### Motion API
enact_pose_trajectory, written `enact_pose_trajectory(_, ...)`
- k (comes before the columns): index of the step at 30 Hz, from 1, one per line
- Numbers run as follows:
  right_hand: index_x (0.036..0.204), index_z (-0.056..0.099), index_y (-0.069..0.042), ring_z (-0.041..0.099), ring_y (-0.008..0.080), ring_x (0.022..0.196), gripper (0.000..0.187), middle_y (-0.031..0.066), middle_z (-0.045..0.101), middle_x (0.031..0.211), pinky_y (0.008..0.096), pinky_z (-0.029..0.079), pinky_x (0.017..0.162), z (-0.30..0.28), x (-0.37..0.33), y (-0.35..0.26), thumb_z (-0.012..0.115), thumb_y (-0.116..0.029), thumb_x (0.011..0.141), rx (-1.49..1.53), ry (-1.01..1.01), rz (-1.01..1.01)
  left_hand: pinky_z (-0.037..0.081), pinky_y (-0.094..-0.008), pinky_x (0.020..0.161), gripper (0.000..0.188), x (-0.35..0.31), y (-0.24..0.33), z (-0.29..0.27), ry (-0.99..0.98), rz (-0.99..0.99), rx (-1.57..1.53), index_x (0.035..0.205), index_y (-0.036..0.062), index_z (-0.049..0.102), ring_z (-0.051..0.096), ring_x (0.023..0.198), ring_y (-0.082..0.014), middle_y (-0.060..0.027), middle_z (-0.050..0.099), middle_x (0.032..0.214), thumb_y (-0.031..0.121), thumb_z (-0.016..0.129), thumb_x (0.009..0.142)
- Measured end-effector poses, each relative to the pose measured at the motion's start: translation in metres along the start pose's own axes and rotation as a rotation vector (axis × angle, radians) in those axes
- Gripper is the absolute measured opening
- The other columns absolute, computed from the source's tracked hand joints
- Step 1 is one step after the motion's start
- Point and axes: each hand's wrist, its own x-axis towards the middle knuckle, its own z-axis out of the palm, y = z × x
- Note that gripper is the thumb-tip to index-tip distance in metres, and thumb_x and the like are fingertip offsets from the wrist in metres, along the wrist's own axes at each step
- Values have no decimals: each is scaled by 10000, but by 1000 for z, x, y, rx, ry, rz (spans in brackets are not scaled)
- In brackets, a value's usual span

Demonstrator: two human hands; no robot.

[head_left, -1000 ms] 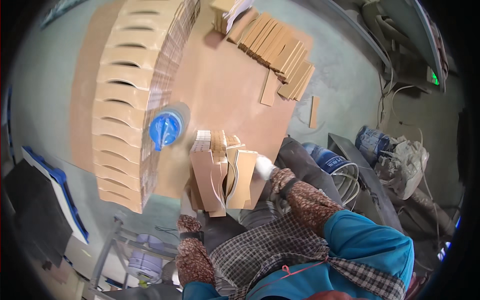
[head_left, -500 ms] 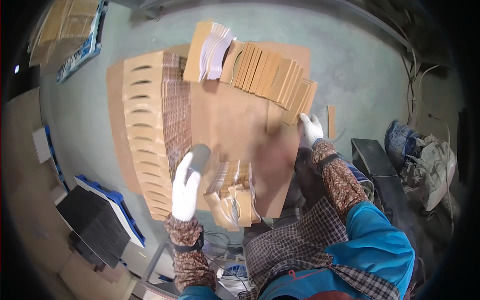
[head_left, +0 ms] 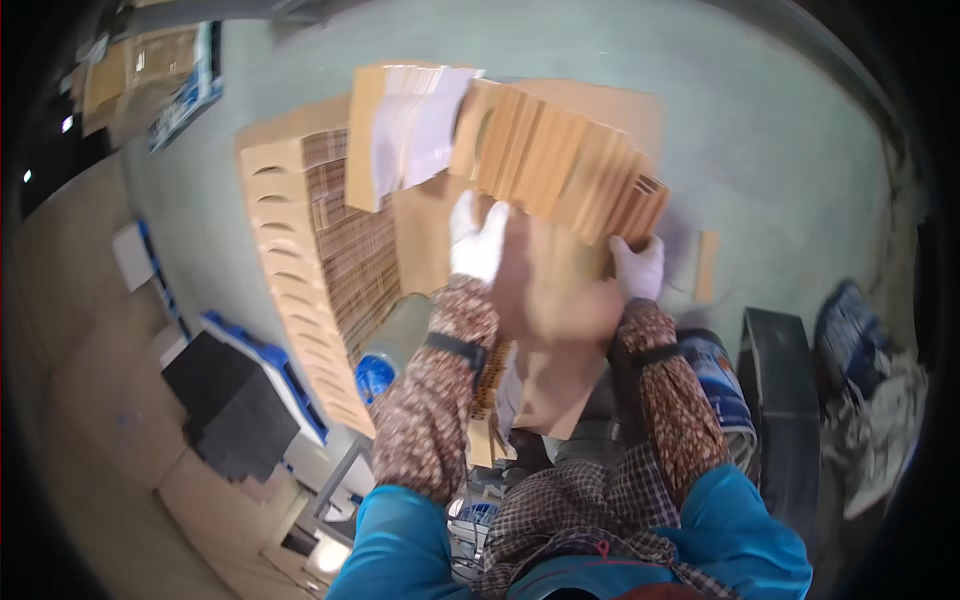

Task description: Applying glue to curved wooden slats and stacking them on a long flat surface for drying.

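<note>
My left hand [head_left: 478, 240], in a white glove, reaches to the near edge of a row of brown cardboard pieces [head_left: 530, 150], its thumb and fingers spread. My right hand [head_left: 638, 268], also gloved, has its thumb and fingers around the near end of the rightmost pieces in that row, which lean together. White-edged pieces [head_left: 415, 130] make up the row's left part. Beside my left forearm lies a grey, clear-looking cylinder with a blue end [head_left: 385, 360]. A smaller bundle of cardboard pieces [head_left: 492, 405] is partly hidden by that forearm.
A long stack of cardboard with curved slots [head_left: 285, 240] runs along the left of the cardboard sheet [head_left: 550, 345]. A loose strip [head_left: 707, 266] lies on the floor at right. Near my right arm stand a blue bucket [head_left: 718, 385] and a black bench-like block [head_left: 780, 365].
My left hand has left the grey cylinder and moved up and right to the row. My right hand has stayed at the row's right end, whose pieces have tilted more upright.
</note>
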Motion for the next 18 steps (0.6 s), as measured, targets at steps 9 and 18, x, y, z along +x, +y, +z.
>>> enact_pose_trajectory(9, 1473, 507, 10, 639, 391, 1270, 803, 224, 635, 1375, 454, 516, 1070, 6, 2, -7, 836, -316, 817, -221, -21, -19, 329, -483, 1253, 729, 104, -61, 22, 194, 73, 293, 1601, -38, 389, 403, 1494, -460, -319, 429, 1600, 407, 572, 1052)
enact_pose_trajectory(18, 1514, 477, 18, 605, 378, 1320, 868, 212, 597, 1431, 450, 498, 1107, 10, 15, -21, 832, -354, 815, -241, 113, -38, 419, -420, 1187, 773, 116, -68, 25, 217, -35, -124, 1576, -43, 427, 521, 1388, -342, -231, 495, 1497, 297, 722, 947)
